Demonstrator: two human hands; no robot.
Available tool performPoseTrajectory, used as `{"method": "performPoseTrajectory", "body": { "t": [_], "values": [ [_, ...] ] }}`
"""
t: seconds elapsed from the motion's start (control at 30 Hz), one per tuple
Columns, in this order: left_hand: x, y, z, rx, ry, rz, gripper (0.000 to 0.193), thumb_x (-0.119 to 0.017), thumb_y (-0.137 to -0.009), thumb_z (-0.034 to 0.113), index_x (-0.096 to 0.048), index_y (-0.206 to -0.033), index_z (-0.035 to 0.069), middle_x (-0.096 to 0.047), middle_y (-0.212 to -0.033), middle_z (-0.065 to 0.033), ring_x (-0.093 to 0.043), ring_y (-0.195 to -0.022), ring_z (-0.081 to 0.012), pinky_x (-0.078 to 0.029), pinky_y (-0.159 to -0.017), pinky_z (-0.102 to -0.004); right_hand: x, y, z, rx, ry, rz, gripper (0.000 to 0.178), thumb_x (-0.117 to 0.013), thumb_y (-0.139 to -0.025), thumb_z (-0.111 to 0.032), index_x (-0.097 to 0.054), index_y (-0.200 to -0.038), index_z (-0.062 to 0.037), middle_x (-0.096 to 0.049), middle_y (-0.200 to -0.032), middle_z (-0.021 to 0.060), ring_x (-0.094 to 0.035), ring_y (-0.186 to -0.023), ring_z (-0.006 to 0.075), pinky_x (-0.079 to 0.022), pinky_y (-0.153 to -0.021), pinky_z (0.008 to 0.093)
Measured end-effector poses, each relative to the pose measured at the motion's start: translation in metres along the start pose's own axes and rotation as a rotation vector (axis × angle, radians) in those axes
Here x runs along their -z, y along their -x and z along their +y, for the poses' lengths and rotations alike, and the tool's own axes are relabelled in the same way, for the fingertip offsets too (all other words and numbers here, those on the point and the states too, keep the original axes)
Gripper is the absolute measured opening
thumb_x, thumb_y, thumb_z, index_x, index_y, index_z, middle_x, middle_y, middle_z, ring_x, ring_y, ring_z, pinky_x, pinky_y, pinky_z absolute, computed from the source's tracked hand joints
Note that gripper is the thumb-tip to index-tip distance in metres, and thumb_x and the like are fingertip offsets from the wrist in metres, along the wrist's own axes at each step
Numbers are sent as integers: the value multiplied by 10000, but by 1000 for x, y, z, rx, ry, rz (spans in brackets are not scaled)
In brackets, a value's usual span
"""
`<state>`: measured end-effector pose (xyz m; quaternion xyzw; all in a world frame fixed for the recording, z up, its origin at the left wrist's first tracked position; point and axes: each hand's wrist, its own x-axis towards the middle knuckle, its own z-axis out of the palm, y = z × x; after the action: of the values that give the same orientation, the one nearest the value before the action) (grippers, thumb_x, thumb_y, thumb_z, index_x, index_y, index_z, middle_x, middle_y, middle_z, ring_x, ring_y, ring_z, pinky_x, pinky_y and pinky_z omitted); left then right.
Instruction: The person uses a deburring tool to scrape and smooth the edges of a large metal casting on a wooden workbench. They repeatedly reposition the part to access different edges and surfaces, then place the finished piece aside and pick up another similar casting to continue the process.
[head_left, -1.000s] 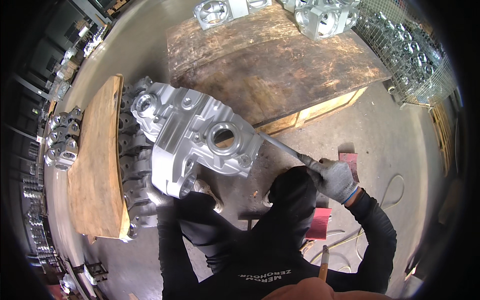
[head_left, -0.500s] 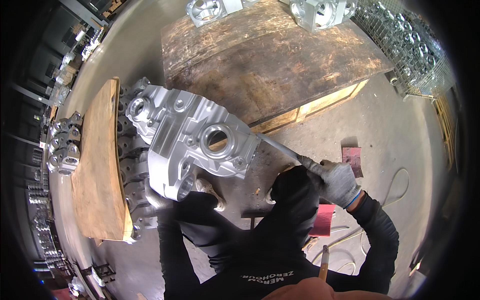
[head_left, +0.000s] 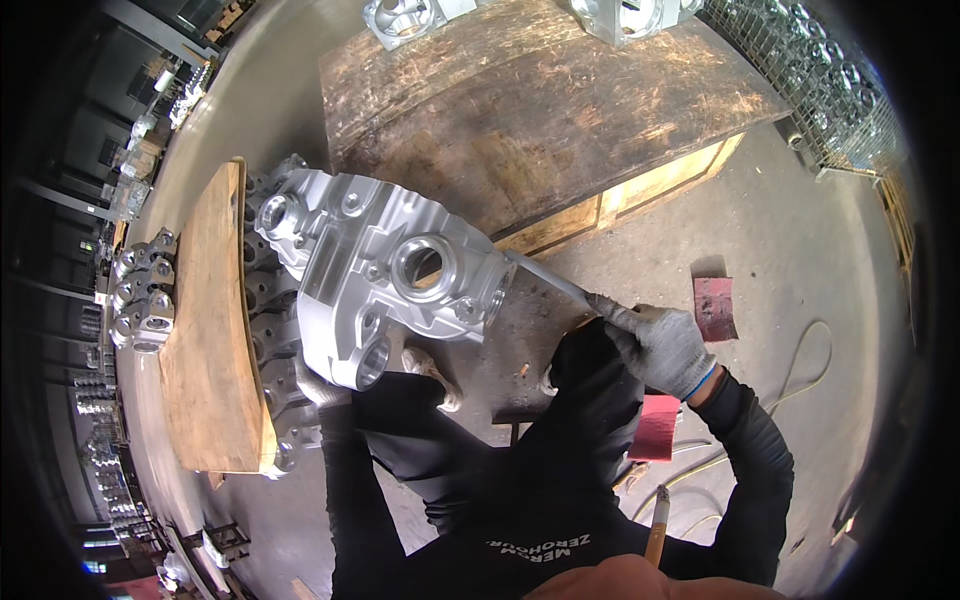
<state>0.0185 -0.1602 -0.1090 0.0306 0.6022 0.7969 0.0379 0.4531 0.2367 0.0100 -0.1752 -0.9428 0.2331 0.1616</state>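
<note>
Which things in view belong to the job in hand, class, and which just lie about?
In the job:
large silver casting
grey rod-like tool in the right hand
left hand, partly hidden

Apparently just lying about:
two red sheets
wooden board
metal parts beyond the board

I see black long sleeves (head_left: pixel 752 450), a black top (head_left: pixel 460 510) with white lettering (head_left: pixel 535 550), black trousers (head_left: pixel 440 425), pale shoes (head_left: pixel 432 376). Right hand (head_left: pixel 660 348): grey knit glove, blue cuff edge. Left hand (head_left: pixel 320 388): pale glove, mostly hidden.

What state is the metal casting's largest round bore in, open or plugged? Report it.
Open: brown shows through the largest round bore of the metal casting.
</note>
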Motion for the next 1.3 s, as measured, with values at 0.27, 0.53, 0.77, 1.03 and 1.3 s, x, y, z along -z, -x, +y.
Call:
{"method": "performPoseTrajectory", "body": {
  "t": [0.27, 0.53, 0.77, 1.03, 1.3],
  "values": [
    [3, 0, 2, 73, 97, -30, 383, -475, -1064, 264, -644, -1280, -2, -692, -1253, -106, -656, -1152, -245, -522, -1020, -395, -6, -2, -5, -23, -2, 10, 419, -670, -944, -183, -673, -1363, -187, -646, -718, 122, -663, -646, 340, -532, -586, 450],
    [-1, -3, 3, 162, 233, 0, 436, -529, -1037, 315, -639, -1292, -21, -684, -1276, -123, -648, -1177, -286, -511, -1042, -431, 1, -23, -11, -76, 165, -169, 461, -682, -924, -187, -653, -1384, -201, -632, -712, 110, -649, -591, 309, -518, -549, 439],
    [-4, 3, 2, 130, 225, -38, 449, -537, -1036, 333, -634, -1299, -18, -682, -1275, -129, -647, -1182, -277, -517, -1046, -426, -1, -24, -7, 42, 102, -52, 446, -688, -923, -174, -657, -1368, -183, -634, -719, 118, -651, -600, 308, -520, -548, 436],
    [0, 1, 0, -54, -218, -48, 427, -533, -1036, 278, -624, -1327, -21, -682, -1285, -131, -651, -1178, -273, -526, -1045, -425, -84, -32, -18, 0, -420, 271, 494, -640, -945, -48, -608, -1439, -53, -746, -971, 198, -750, -830, 322, -586, -719, 426],
    [-4, -1, 3, 205, 338, -99, 437, -562, -1021, 312, -624, -1318, -3, -679, -1296, -130, -641, -1206, -294, -509, -1065, -459, -127, -28, -75, -572, -1529, 214, 495, -546, -1090, -188, -478, -1569, -88, -519, -704, -53, -441, -539, 26, -390, -479, 231]
  ]
}}
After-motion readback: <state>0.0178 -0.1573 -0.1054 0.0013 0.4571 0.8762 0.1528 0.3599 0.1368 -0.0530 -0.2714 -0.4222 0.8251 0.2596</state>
